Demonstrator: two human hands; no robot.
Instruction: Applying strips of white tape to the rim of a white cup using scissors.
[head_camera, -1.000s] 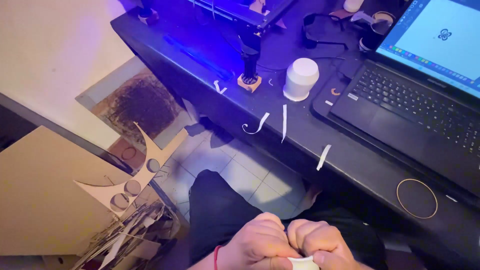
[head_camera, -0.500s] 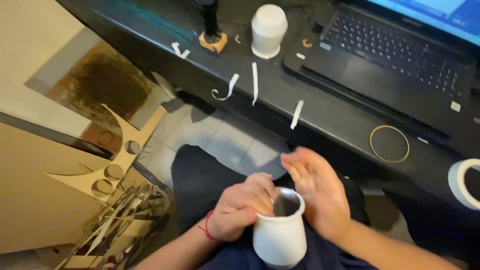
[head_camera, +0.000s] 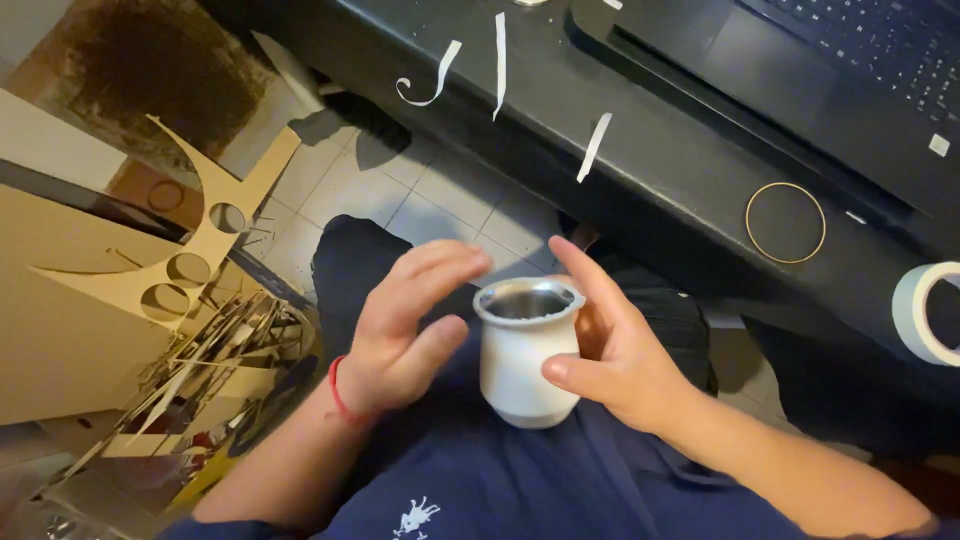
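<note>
Cardboard cut-outs (head_camera: 190, 270) – stacked at far left, on the floor. Left hand (head_camera: 405, 325) – open, fingers curved, just beside the white cup (head_camera: 525, 365) but apart from it. White cup – upright over the lap, metal-lined rim. Right hand (head_camera: 610, 355) – gripping the cup's side. Rubber band (head_camera: 785, 222) and tape roll (head_camera: 925, 312) – on the black desk (head_camera: 660, 170).
</note>
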